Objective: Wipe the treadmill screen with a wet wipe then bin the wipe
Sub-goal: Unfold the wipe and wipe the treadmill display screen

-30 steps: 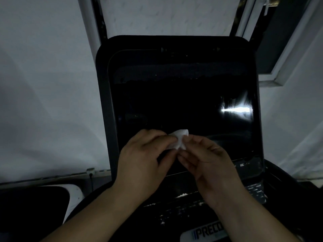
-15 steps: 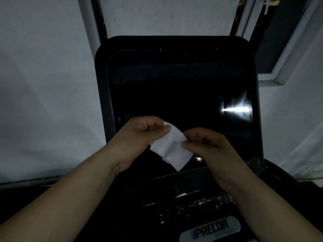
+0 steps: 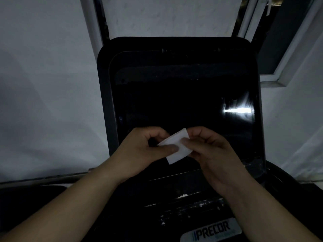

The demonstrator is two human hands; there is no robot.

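Where the head view meets the dark screen (image 3: 181,102), near its lower edge: white wipe (image 3: 176,147), held before the glass; left hand (image 3: 141,152) pinching its left side; right hand (image 3: 209,152) pinching its right; glare at the screen's right edge.

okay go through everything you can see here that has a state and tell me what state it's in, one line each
wet wipe: partly unfolded, held in front of the screen, not pressed on it
left hand: pinches the wipe's left edge
right hand: pinches the wipe's right side
treadmill screen: dark, off, one bright glare at right
window: swung open
console ledge: flecked with white specks
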